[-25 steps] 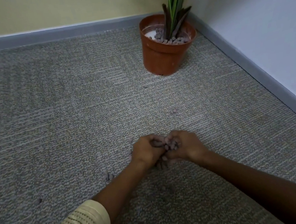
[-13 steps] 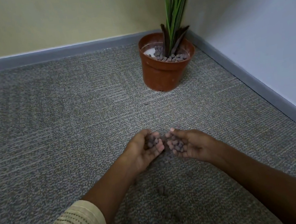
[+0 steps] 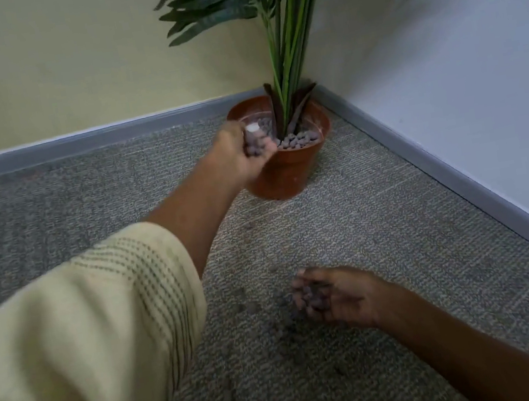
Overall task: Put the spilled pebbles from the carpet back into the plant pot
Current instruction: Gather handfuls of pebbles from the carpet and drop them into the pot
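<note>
Spillage is the risk in the head view: your left hand (image 3: pixel 242 155), fingers curled round a fistful of pebbles (image 3: pixel 252 145), sits at the near-left rim of the plant pot (image 3: pixel 289 168), so tipping early would scatter them onto the carpet (image 3: pixel 380 216). Your right hand (image 3: pixel 337 296) cups more pebbles low, nearer you; strays lie just beside it and could roll underfoot.

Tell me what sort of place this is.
Probably an office or similar indoor room, at a corner: grey carpet runs to a grey skirting board under two painted walls, and a potted plant stands there.
</note>
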`<state>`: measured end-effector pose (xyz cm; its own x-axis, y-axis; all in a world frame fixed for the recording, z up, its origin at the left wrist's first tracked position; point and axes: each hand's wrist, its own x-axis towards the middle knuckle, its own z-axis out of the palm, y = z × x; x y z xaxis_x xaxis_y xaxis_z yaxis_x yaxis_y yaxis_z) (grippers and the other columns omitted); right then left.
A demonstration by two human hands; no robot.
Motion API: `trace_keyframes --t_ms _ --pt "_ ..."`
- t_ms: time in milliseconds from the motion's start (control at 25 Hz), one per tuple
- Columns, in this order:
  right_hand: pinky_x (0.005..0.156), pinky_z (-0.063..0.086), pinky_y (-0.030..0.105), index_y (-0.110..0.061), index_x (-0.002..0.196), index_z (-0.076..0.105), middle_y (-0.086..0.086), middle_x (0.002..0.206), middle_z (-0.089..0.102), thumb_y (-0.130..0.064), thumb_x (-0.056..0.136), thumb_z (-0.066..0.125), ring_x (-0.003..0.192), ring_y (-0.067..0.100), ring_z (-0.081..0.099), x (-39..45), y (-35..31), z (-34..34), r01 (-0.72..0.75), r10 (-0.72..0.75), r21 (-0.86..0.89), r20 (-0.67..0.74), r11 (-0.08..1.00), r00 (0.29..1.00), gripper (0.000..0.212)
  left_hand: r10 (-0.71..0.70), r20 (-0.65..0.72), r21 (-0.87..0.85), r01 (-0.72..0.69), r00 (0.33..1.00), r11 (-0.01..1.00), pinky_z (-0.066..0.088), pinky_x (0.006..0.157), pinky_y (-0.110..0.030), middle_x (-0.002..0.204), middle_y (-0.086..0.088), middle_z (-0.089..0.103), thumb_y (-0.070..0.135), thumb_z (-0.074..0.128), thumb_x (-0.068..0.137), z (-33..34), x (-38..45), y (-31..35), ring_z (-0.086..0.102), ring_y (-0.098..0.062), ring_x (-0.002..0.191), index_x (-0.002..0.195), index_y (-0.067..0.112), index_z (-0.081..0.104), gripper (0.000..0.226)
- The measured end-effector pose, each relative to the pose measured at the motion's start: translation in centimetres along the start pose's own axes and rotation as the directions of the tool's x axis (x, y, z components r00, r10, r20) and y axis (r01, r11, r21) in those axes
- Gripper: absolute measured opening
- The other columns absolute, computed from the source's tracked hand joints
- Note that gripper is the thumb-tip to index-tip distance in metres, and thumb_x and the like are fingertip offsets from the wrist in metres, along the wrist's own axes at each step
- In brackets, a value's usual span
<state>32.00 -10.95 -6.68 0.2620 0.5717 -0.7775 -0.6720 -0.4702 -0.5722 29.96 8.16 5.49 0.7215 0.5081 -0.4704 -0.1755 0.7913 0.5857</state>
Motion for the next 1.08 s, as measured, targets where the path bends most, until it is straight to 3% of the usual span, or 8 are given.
trace_keyframes --t_ms 160,440,640,760,840,960,1000,1080 --pt "0.046 0.055 0.023 -0.002 0.08 0.06 0.013 0.064 0.063 -0.016 0.095 0.05 0.052 0.016 0.061 -0.5 -2.9 0.1 0.096 -0.099 0.083 0.037 0.992 0.994 0.023 0.053 -0.044 0.012 -0.052 0.998 0.999 0.033 0.06 -0.029 0.074 -0.011 0.037 0.02 0.027 0.101 1.9 3.0 1.2 0.03 -0.016 0.061 0.089 0.005 0.043 0.025" --pt "0.049 0.057 0.023 0.006 0.096 0.06 0.022 0.086 0.061 -0.015 0.097 0.046 0.076 0.025 0.06 -2.0 -12.3 1.8 0.309 -0.325 0.269 0.013 0.912 0.946 0.026 0.066 -0.049 0.091 -0.061 0.997 0.994 0.034 0.114 -0.039 0.143 -0.025 0.042 0.023 0.027 0.101 0.4 3.8 1.0 0.039 -0.034 0.135 0.13 -0.008 0.045 0.046" --pt "0.052 0.058 0.031 0.003 0.12 0.051 0.02 0.111 0.057 -0.021 0.099 0.043 0.097 0.032 0.06 -1.5 -17.7 4.3 0.483 -0.483 0.3 -0.077 0.823 0.872 0.033 0.215 -0.091 0.278 -0.182 0.972 0.943 0.057 0.074 -0.034 0.097 -0.016 0.065 0.02 0.023 0.1 -4.5 1.0 -1.4 0.065 -0.025 0.088 0.113 -0.002 0.057 0.042" --pt "0.078 0.054 0.035 0.008 0.121 0.05 0.023 0.122 0.052 -0.025 0.097 0.046 0.13 0.03 0.046 -1.0 -19.6 5.3 0.531 -0.506 0.317 -0.163 0.786 0.847 0.041 0.272 -0.175 0.458 -0.167 0.946 0.873 0.05 0.061 -0.029 0.077 -0.011 0.06 0.021 0.024 0.1 -9.0 0.0 -4.0 0.059 -0.019 0.068 0.103 0.0 0.059 0.041" --pt "0.1 0.048 0.037 -0.001 0.096 0.055 0.012 0.092 0.05 -0.022 0.097 0.046 0.129 0.024 0.049 -0.3 -20.3 5.5 0.588 -0.536 0.341 -0.243 0.733 0.809 0.023 0.329 -0.194 0.597 -0.154 0.924 0.787 0.043 0.055 -0.028 0.072 -0.009 0.059 0.021 0.026 0.1 -11.4 -0.3 -4.9 0.052 -0.017 0.062 0.092 0.004 0.061 0.039" --pt "0.09 0.053 0.036 -0.007 0.088 0.054 0.007 0.077 0.045 -0.015 0.096 0.046 0.056 0.013 0.053 0.0 -21.0 5.4 0.649 -0.57 0.221 -0.331 0.728 0.752 0.015 0.398 -0.086 0.861 -0.133 0.913 0.491 0.041 0.063 -0.027 0.079 -0.008 0.064 0.021 0.035 0.098 -13.7 -0.8 -5.8 0.054 -0.019 0.069 0.085 0.007 0.068 0.038" --pt "0.079 0.054 0.035 -0.006 0.095 0.057 0.008 0.078 0.05 -0.016 0.097 0.044 0.054 0.014 0.055 -0.2 -21.1 5.3 0.647 -0.584 0.191 -0.299 0.738 0.754 0.015 0.402 -0.041 0.925 -0.117 0.915 0.361 0.041 0.069 -0.027 0.085 -0.008 0.066 0.021 0.038 0.098 -14.3 -0.9 -6.0 0.057 -0.02 0.076 0.09 0.007 0.07 0.036" --pt "0.095 0.046 0.048 -0.002 0.11 0.053 0.016 0.104 0.06 -0.016 0.098 0.042 0.1 0.027 0.064 -0.4 -21.1 4.8 0.621 -0.592 0.164 -0.196 0.766 0.782 0.022 0.372 0.04 0.987 -0.095 0.927 0.131 0.042 0.078 -0.027 0.1 -0.01 0.069 0.023 0.045 0.097 -15.1 -1.0 -6.2 0.061 -0.023 0.088 0.102 0.008 0.071 0.031"
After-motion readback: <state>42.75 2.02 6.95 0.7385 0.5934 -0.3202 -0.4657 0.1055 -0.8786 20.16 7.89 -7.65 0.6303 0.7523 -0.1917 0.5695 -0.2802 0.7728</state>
